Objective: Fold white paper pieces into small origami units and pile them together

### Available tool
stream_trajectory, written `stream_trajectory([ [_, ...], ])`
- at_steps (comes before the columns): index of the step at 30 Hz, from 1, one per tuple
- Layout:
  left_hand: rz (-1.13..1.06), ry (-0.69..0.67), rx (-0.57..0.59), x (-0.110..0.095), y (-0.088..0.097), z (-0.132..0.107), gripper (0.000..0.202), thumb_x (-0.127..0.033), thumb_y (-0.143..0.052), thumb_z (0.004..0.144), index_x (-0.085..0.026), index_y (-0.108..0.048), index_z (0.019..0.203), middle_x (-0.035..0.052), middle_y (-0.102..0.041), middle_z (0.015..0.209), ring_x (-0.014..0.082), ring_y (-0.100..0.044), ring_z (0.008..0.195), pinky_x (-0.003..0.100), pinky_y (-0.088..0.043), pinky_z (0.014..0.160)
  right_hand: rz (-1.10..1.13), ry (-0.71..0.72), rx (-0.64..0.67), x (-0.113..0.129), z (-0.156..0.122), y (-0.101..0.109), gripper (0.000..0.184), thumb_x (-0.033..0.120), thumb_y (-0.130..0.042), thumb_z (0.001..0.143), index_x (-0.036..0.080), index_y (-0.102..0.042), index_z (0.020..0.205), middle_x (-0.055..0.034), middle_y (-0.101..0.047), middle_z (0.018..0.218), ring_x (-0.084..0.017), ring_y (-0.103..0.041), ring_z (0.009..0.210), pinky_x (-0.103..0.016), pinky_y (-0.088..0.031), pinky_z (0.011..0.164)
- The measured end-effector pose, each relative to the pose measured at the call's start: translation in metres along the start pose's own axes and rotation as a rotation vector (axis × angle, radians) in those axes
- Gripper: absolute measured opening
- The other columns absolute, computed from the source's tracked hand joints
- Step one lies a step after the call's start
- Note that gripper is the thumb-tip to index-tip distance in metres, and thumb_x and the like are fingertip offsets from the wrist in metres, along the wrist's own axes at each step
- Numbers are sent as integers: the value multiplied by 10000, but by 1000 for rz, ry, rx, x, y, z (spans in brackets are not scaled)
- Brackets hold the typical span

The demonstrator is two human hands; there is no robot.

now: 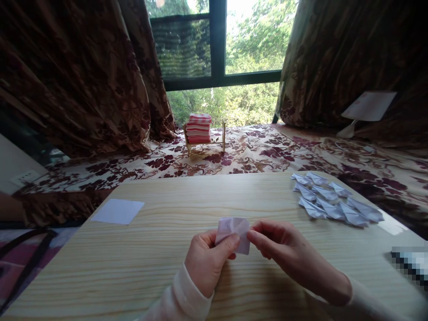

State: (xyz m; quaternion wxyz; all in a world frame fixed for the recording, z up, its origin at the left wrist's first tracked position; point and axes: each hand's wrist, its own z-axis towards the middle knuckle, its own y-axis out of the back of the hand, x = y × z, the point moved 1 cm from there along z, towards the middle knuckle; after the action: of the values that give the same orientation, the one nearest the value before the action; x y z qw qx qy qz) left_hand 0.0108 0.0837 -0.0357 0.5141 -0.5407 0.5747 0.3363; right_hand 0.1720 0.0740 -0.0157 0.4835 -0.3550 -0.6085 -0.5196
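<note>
A small piece of folded white paper (242,226) is held up above the wooden table (174,200), with crease lines showing on its face. My left hand (210,254) grips it from the left, thumb across the front and fingers behind. At the paper's right edge, my right hand (281,245) pinches with thumb and forefinger. The left thumb hides part of the paper's lower half.
Several folded white paper pieces (327,194) lie at the table's far right. A flat white sheet (118,211) is at the left. Beyond stand a small rack (224,136) with folded striped cloths (199,128) and a lamp (369,106). A blurred-out object (409,263) lies right.
</note>
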Motion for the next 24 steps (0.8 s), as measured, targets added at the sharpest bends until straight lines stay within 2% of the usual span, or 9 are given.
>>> stream_trajectory([
  [3, -99, -8, -38, 4, 2, 3, 305, -393, -764, 601, -112, -754, 719, 44, -670, 626, 148, -546, 612, 267, -439, 628, 79, -13, 100, 3, -2, -7, 319, 429, -551, 812, 142, -622, 693, 43, -435, 539, -84, -366, 497, -197, -333, 450],
  [7, -149, 14, -10, 7, 3, 5, 325, -382, -742, 632, -116, -759, 818, 53, -703, 654, 170, -586, 628, 311, -456, 698, 93, 22, 166, 2, -5, -13, 255, 367, -536, 839, 157, -639, 737, 13, -546, 623, -130, -518, 621, -218, -424, 560],
  [8, -144, 13, -9, 6, 3, 4, 319, -372, -735, 639, -116, -758, 827, 57, -712, 668, 176, -595, 644, 308, -457, 701, 47, 42, 133, 2, -5, -12, 239, 356, -538, 841, 160, -638, 747, 7, -566, 640, -139, -539, 638, -224, -438, 568],
  [10, -107, 12, -11, 2, 2, 2, 305, -348, -720, 646, -109, -758, 832, 68, -724, 700, 189, -608, 681, 294, -456, 692, -78, 123, -26, 0, -5, -7, 178, 326, -556, 833, 166, -634, 812, -2, -587, 667, -143, -554, 634, -229, -457, 556],
  [12, -38, 21, -20, -5, 1, -1, 301, -327, -704, 637, -94, -758, 821, 73, -724, 702, 196, -607, 692, 281, -451, 668, -180, 259, -199, 1, -5, 0, 130, 267, -578, 819, 179, -618, 907, -15, -603, 738, -136, -557, 641, -231, -473, 558],
  [13, -6, 31, -22, -8, -1, -2, 302, -317, -695, 627, -85, -757, 812, 72, -719, 690, 197, -602, 685, 279, -449, 656, -211, 330, -244, 1, -5, 2, 135, 232, -582, 816, 189, -608, 940, -22, -605, 778, -132, -556, 650, -230, -477, 562],
  [16, 43, 47, 0, -16, -4, -4, 301, -305, -664, 606, -75, -752, 779, 53, -683, 632, 186, -573, 650, 273, -435, 629, -255, 457, -188, 2, -5, 3, 108, 162, -561, 826, 203, -608, 915, -28, -595, 818, -118, -540, 642, -218, -463, 534],
  [19, 99, 27, 27, -18, -6, -6, 290, -326, -625, 620, -83, -742, 726, 25, -624, 580, 150, -511, 603, 247, -394, 583, -244, 451, -118, -1, -5, 0, 86, 153, -533, 850, 190, -610, 845, -21, -572, 756, -118, -532, 617, -219, -441, 509],
  [24, 172, 13, 42, -16, -5, -5, 322, -375, -580, 634, -79, -703, 663, 18, -543, 563, 128, -434, 578, 235, -345, 543, -235, 435, -119, -6, -5, -5, 101, 149, -530, 859, 180, -599, 792, -5, -554, 692, -112, -522, 589, -222, -432, 519],
])
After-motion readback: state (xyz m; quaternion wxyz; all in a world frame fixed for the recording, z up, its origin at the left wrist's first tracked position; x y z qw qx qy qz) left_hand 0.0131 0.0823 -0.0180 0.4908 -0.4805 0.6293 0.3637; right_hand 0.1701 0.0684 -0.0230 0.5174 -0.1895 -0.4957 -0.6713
